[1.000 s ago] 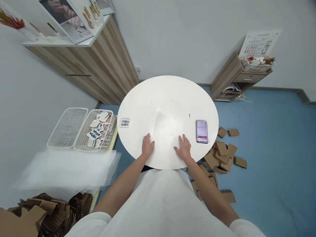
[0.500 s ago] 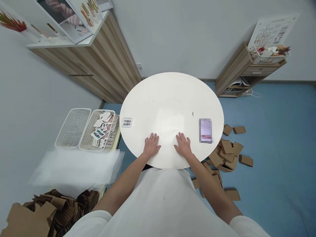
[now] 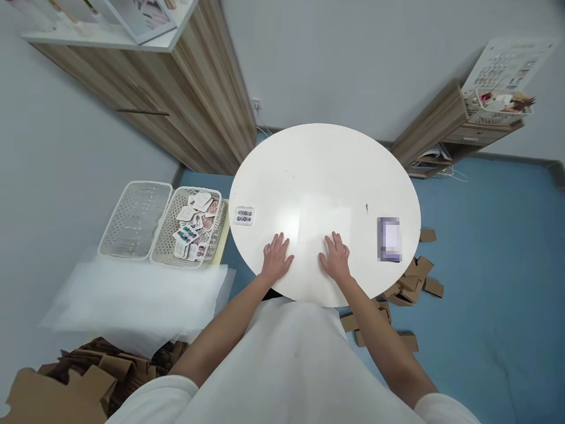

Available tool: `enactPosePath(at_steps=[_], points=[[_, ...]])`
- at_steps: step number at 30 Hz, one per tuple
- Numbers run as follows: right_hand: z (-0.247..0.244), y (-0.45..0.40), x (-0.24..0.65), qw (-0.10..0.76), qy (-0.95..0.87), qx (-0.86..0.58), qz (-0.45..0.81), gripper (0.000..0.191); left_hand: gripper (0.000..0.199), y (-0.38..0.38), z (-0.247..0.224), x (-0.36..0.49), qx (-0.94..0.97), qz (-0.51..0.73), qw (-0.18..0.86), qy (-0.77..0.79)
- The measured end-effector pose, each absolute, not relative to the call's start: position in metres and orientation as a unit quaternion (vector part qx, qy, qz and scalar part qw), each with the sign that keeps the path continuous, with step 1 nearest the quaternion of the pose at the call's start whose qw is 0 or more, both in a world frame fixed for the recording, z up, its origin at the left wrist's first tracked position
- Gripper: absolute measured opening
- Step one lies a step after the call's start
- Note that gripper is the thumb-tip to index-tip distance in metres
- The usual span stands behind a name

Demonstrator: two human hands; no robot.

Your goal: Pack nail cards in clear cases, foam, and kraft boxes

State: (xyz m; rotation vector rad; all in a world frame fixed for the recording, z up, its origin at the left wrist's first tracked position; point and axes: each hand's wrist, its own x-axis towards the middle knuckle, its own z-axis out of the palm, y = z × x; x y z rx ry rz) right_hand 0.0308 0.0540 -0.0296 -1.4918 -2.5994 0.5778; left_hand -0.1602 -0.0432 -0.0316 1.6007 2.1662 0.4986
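Note:
My left hand [image 3: 276, 259] rests palm down on the front part of a white oval table [image 3: 318, 171], its fingers spread and nothing in them. To its right, my right hand [image 3: 336, 258] lies on the same tabletop in the same way, open and holding nothing. A small clear case with two rows of dark oval pieces [image 3: 244, 215] sits at the table's left edge, beyond my left hand. Over to the right of my right hand is a blurred-out rectangular object, purple and white [image 3: 389, 239].
On the left stand a white basket of printed cards [image 3: 165, 253] and a clear-looking basket [image 3: 128, 221]. Translucent sheets [image 3: 145, 294] lie nearer me, above brown cardboard [image 3: 66, 394]. Small cardboard boxes [image 3: 415, 282] litter the blue floor. Wooden cabinets [image 3: 207, 88] stand behind.
The camera view has turned slightly, so the table and its items appear shifted right. Both hands stay flat on the table with little movement.

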Motion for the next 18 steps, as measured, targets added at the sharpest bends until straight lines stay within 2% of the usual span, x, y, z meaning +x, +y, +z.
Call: enactPosePath(at_steps=[3,7,12,18], points=[[-0.025,0.049,-0.018,0.047,-0.853,-0.464,0.236,0.053,0.052,-0.052,-0.031,-0.210,0.493,0.216,0.170,0.825],[-0.023,0.044,-0.094,0.054,-0.804,-0.456,0.378,0.060,0.057,-0.056,-0.034,-0.280,0.384,0.305,0.162,0.856],[-0.029,0.038,-0.171,0.086,-0.707,-0.430,0.555,0.065,0.050,-0.049,-0.040,-0.328,0.272,0.394,0.251,0.841],[-0.042,0.028,-0.209,0.084,-0.652,-0.439,0.613,0.068,0.044,-0.040,-0.045,-0.330,0.226,0.416,0.323,0.819]])
